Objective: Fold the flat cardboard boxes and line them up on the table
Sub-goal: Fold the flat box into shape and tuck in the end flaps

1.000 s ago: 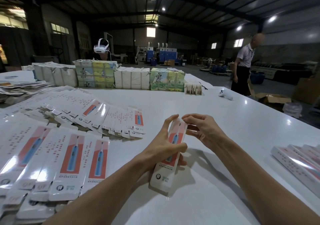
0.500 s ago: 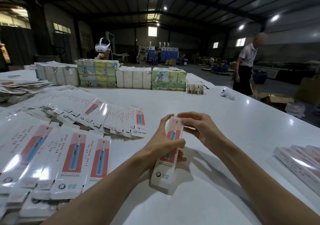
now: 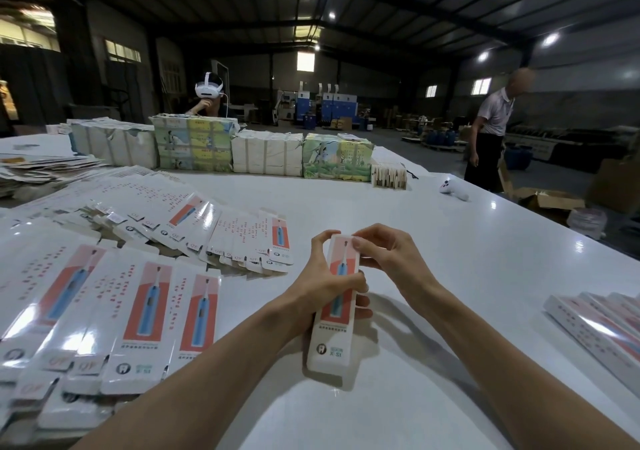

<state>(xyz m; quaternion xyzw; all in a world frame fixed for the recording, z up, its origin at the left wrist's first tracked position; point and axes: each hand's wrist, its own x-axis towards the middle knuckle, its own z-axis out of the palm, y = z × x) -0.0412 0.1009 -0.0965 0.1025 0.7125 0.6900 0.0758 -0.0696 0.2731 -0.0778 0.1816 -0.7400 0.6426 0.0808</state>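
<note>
both hands (image 3: 353, 276) gripping toothbrush box (image 3: 334, 311), above white table (image 3: 433, 241)

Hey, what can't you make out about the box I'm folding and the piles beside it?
Head view:
The box: top end covered by the right hand; flap state unclear.
Its back: hidden by the left hand.
The folded boxes at right are cut by the frame edge; count unknown.
The flat boxes at left are cut by left and bottom edges.
Print on the box is too small to read.
</note>
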